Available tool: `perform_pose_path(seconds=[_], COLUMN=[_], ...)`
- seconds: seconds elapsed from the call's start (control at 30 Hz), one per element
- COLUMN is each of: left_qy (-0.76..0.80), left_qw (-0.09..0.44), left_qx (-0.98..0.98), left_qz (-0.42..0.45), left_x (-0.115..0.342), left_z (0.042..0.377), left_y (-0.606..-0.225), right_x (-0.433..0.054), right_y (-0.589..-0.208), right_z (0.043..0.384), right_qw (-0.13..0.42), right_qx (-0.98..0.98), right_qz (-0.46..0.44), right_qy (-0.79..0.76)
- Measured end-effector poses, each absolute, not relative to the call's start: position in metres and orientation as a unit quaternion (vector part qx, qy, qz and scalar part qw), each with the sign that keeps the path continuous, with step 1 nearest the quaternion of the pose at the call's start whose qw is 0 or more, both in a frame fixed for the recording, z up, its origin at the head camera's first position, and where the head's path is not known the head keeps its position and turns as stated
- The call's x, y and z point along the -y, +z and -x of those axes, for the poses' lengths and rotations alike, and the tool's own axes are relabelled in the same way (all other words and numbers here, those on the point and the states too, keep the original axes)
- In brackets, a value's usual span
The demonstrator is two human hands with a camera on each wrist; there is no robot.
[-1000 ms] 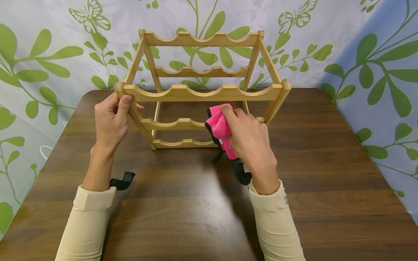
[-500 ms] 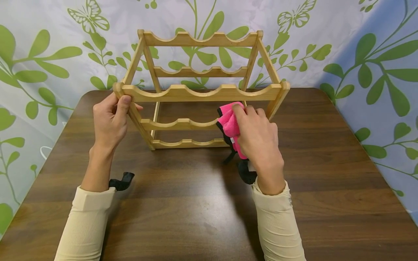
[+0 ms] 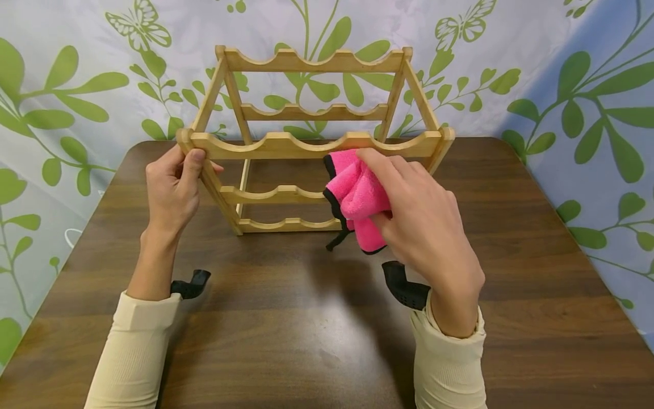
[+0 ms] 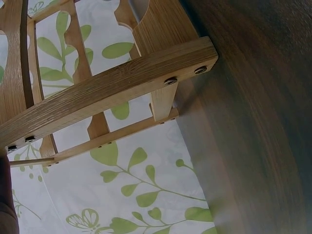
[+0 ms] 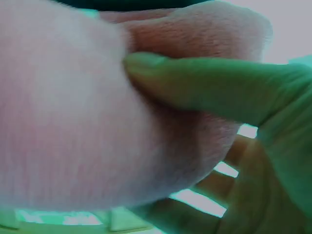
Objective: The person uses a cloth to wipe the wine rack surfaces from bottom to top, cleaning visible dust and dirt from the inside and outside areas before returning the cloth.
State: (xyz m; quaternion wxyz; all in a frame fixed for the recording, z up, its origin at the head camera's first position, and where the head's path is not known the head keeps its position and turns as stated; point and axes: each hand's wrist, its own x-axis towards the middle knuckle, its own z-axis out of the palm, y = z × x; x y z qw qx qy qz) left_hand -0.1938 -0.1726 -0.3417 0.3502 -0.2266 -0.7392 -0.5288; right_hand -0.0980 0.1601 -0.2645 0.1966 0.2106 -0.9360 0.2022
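A light wooden wine rack with scalloped rails stands on the brown table. My left hand grips its near left upright just under the top corner, thumb at the front. In my right hand is a bunched pink cloth with black edging, its upper part against the near top rail right of the middle. The right wrist view shows the thumb pressed into the cloth. In the left wrist view the rack's upright runs across, with screw heads in it.
Behind the table hangs a white backdrop printed with green leaves and butterflies. Black curved pieces sit at both wrists, and a dark strap hangs below the cloth. The rack's lower rails lie behind the cloth.
My right hand first slid right along the lower rail with the cloth, then came up and back left to the near top rail. The left hand and the rack stay put.
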Motion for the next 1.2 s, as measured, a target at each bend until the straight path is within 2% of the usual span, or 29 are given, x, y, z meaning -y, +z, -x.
perform_pose_path(seconds=[0.13,0.27,0.4,0.5,0.57,0.67,0.9,0.97,1.07,1.2], left_qy=[-0.533,-0.537,-0.539,-0.539,-0.541,-0.545,-0.552,-0.553,-0.553,-0.552], left_qw=[0.35,0.349,0.351,0.352,0.351,0.348,0.342,0.342,0.343,0.344], left_qx=[0.737,0.735,0.734,0.734,0.733,0.731,0.731,0.73,0.73,0.73], left_qz=[0.225,0.222,0.217,0.218,0.218,0.218,0.211,0.21,0.209,0.21], left_x=[0.172,0.172,0.173,0.173,0.173,0.173,0.171,0.172,0.172,0.173], left_z=[0.194,0.194,0.195,0.196,0.196,0.196,0.196,0.196,0.196,0.196], left_y=[-0.342,-0.342,-0.343,-0.344,-0.344,-0.344,-0.343,-0.344,-0.345,-0.345], right_x=[-0.157,-0.151,-0.146,-0.148,-0.15,-0.153,-0.161,-0.161,-0.158,-0.155], right_y=[-0.259,-0.258,-0.259,-0.264,-0.269,-0.274,-0.276,-0.278,-0.282,-0.288], right_z=[0.093,0.098,0.111,0.121,0.126,0.129,0.126,0.128,0.133,0.14], right_qw=[0.306,0.421,0.498,0.528,0.531,0.499,0.33,0.297,0.301,0.351], right_qx=[0.882,0.8,0.751,0.746,0.756,0.792,0.902,0.919,0.923,0.902], right_qz=[-0.226,-0.186,-0.108,-0.072,-0.061,-0.055,-0.115,-0.125,-0.128,-0.135], right_qy=[0.278,0.385,0.42,0.4,0.378,0.347,0.255,0.226,0.204,0.21])
